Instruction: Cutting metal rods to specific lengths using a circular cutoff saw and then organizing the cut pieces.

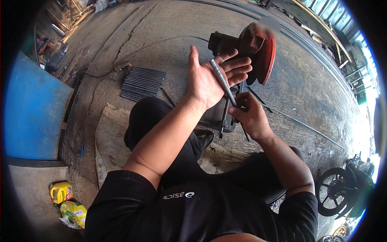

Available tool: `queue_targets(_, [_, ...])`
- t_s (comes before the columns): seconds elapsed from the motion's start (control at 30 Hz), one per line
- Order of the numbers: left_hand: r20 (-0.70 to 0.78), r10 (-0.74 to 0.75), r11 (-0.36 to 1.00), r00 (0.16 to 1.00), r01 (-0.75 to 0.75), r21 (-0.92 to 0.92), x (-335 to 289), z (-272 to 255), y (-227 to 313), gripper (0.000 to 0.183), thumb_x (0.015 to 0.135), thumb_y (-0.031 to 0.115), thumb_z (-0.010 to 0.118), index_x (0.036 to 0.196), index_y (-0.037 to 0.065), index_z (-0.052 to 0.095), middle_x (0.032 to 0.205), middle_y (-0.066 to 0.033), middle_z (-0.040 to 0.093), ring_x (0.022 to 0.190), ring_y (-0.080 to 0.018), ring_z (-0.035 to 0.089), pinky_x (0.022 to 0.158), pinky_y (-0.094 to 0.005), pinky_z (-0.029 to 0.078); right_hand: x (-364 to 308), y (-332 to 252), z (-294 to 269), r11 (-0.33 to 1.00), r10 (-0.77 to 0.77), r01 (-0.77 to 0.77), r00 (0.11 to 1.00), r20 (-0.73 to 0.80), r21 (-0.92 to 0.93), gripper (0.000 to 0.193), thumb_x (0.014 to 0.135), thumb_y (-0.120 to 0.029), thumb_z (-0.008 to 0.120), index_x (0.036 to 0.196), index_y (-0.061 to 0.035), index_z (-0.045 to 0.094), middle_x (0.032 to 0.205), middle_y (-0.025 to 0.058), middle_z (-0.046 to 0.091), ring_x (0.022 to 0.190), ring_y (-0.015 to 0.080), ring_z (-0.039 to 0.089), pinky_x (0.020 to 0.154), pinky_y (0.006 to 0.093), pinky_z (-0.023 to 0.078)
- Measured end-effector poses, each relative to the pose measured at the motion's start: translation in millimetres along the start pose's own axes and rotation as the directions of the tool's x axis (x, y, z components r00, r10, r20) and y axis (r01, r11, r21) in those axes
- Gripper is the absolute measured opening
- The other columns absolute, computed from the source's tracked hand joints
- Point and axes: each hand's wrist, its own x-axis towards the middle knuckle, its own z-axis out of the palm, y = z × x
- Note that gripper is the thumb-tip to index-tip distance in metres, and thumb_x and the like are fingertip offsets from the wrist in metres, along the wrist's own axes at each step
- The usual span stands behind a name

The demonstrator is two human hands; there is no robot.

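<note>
A short grey metal rod (222, 81) slants across the front of me. My right hand (253, 117) pinches its near end between thumb and fingers. Under its far end, my left hand (204, 84) lies palm up with the fingers spread, and the rod rests across the palm and fingers without being gripped. Just beyond my hands stands a cut-off saw with a red disc guard (267, 62) and a dark motor body (221, 43). My hands hide part of its base (229, 125). Left of it, a bundle of cut rods (143, 84) lies side by side on the floor.
A long thin rod (308, 126) runs along the floor to the right. Long metal bars (300, 38) lie at the far right. A motorcycle wheel (332, 191) is at lower right. A blue panel (38, 109) and a yellow jug (61, 192) are at left. A cable (94, 75) crosses the floor.
</note>
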Motion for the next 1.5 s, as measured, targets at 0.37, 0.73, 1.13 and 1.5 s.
queue_targets(0.37, [0.028,0.059,0.997,0.998,-0.06,0.054,-3.2,-10.8,1.1,0.109,0.08,0.085,0.027,0.134,-0.009,0.036,0.131,-0.0346,0.046,0.123,-0.0426,0.048,0.107,-0.0495,0.037,7.0,-0.2,5.4,0.997,0.076,-0.074,0.994,0.074,-0.022,0.024,0.089,-0.013,0.064,0.103,0.0051,0.057,0.081,0.0065,0.063,0.07,0.012,0.063,0.067,0.0267,0.049])
queue_targets(0.73, [0.019,0.054,0.998,0.998,-0.053,-0.013,-7.6,-11.3,5.2,0.111,0.079,0.085,0.025,0.136,-0.01,0.031,0.133,-0.0376,0.041,0.126,-0.0464,0.044,0.107,-0.0506,0.036,7.0,0.8,10.6,0.984,0.119,-0.138,0.981,0.154,0.116,0.025,0.096,-0.017,0.057,0.104,0.0063,0.054,0.083,0.0097,0.064,0.071,0.0177,0.067,0.066,0.0279,0.053])
queue_targets(1.13, [-0.083,0.151,0.986,0.985,-0.156,-0.066,-1.4,-32.3,8.9,0.106,0.086,0.079,0.021,0.145,-0.008,0.008,0.144,-0.0359,0.025,0.138,-0.0431,0.026,0.115,-0.0484,0.022,11.8,-37.0,-10.8,0.946,-0.177,0.218,0.967,-0.182,0.239,0.026,0.098,-0.025,0.049,0.092,-0.0007,0.056,0.074,0.0067,0.06,0.065,0.0131,0.055,0.062,0.0258,0.043])
queue_targets(1.5, [-0.225,0.255,0.951,0.94,-0.286,-0.119,7.1,-51.9,8.1,0.1,0.09,0.071,0.024,0.148,-0.006,0.0,0.153,-0.0275,0.009,0.145,-0.035,0.011,0.12,-0.042,0.008,36.7,-35.6,-36.6,0.616,0.058,0.383,0.849,-0.525,0.688,0.014,0.098,-0.007,0.047,0.102,0.0055,0.052,0.098,0.0131,0.057,0.091,0.0249,0.062,0.09,0.039,0.053])
